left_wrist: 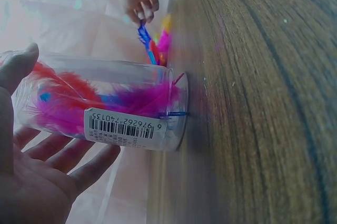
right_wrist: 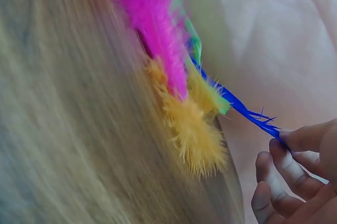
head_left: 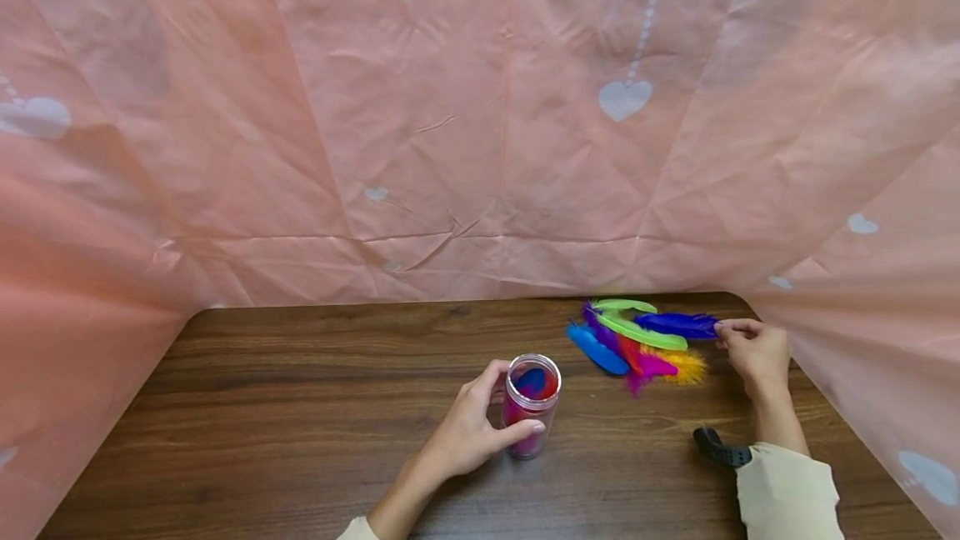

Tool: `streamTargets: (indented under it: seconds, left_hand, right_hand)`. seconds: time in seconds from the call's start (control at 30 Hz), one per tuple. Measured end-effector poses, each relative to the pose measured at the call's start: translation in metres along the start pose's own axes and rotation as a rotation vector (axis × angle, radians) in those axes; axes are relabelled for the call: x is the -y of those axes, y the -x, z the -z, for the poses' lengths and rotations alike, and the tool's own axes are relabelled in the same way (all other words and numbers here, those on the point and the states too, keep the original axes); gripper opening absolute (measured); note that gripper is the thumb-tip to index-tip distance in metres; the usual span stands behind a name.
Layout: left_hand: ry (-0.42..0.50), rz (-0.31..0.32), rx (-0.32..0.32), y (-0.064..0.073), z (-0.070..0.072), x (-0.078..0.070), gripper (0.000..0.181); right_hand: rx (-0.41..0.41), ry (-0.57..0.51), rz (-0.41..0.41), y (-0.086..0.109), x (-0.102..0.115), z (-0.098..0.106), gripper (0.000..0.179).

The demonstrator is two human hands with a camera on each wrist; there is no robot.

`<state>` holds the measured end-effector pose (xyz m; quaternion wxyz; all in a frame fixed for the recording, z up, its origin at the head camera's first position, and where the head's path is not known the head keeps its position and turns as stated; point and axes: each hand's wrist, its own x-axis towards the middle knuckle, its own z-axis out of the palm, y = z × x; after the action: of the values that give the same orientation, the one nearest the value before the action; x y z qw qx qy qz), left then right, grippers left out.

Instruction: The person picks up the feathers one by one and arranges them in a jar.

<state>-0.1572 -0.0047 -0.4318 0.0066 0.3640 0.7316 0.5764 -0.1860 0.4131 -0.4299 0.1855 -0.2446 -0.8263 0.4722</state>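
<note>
A clear plastic jar (head_left: 537, 445) without a lid stands upright on the table, with pink, red and blue feathers inside. My left hand (head_left: 468, 430) holds it from the left, thumb on the near side and fingers behind. In the left wrist view, a white barcode label (left_wrist: 125, 128) shows on the jar's side. To the right, my right hand (head_left: 759, 357) pinches the end of a dark blue feather (head_left: 678, 324) between thumb and fingertips. That feather reaches left over a loose pile, where a lime green feather (head_left: 645, 332) lies beside it.
Also in the pile are a light blue feather (head_left: 596, 348), a magenta feather (right_wrist: 158, 40) and a fluffy yellow-orange feather (right_wrist: 195, 134). A black strap (head_left: 722, 450) sits at the right sleeve. Pink cloth (head_left: 465, 148) with white hearts hangs behind the wooden table (head_left: 315, 407) and at its sides.
</note>
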Motion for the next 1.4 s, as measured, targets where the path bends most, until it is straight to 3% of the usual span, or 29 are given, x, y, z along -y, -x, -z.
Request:
streamTargets:
  seconds: [0.23, 0.53, 0.87, 1.3, 1.4]
  left_hand:
    - [0.015, -0.003, 0.003, 0.001, -0.002, 0.000, 0.053]
    - [0.014, -0.015, -0.004, 0.005, -0.001, 0.002, 0.054]
    - [0.014, 0.000, 0.004, 0.005, 0.001, 0.002, 0.054]
    - [0.013, -0.011, 0.008, 0.001, 0.002, 0.003, 0.054]
    - [0.008, -0.012, 0.010, 0.001, 0.002, 0.003, 0.054]
  right_hand:
    - [-0.034, 0.004, 0.001, 0.013, 0.003, -0.001, 0.029]
    - [-0.099, 0.000, 0.092, 0.018, 0.019, 0.000, 0.023]
    - [-0.103, -0.102, 0.126, 0.021, 0.035, 0.007, 0.010]
    - [-0.140, -0.092, 0.158, 0.030, 0.055, 0.015, 0.015]
    - [-0.138, -0.137, 0.160, 0.034, 0.061, 0.016, 0.020]
